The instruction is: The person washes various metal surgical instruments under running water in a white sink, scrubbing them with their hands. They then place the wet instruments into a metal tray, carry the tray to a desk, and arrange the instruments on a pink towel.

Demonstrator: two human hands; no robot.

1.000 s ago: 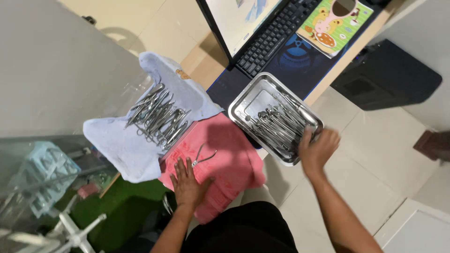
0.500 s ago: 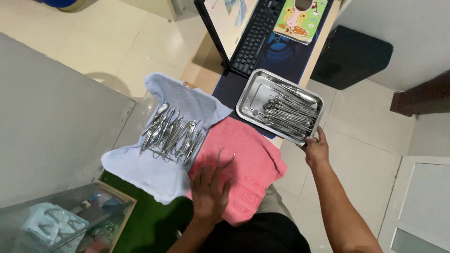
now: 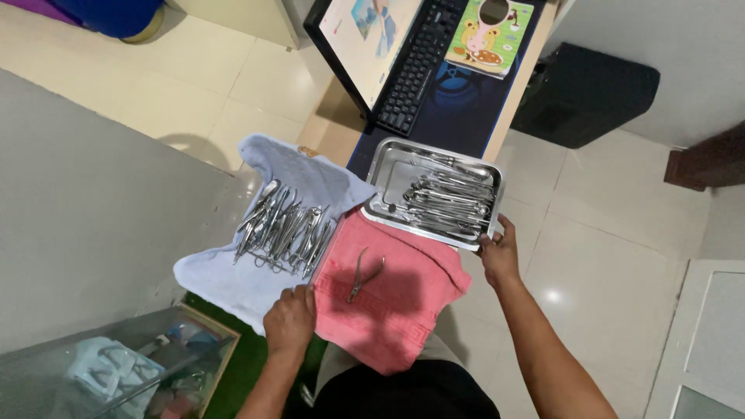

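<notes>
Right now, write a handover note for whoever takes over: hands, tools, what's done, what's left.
Left hand: rests on the near edge where the pink towel meets the blue towel, holding no tool.
Right hand: grips the near right corner of the steel tray.
Tools: a row of forceps lies sorted on the blue towel; one pair of pliers lies alone on the pink towel; a tangled pile of instruments sits in the tray.
Done: one batch laid out on the blue towel.
Left: the tray pile is unsorted, and the pink towel holds only one piece.
</notes>
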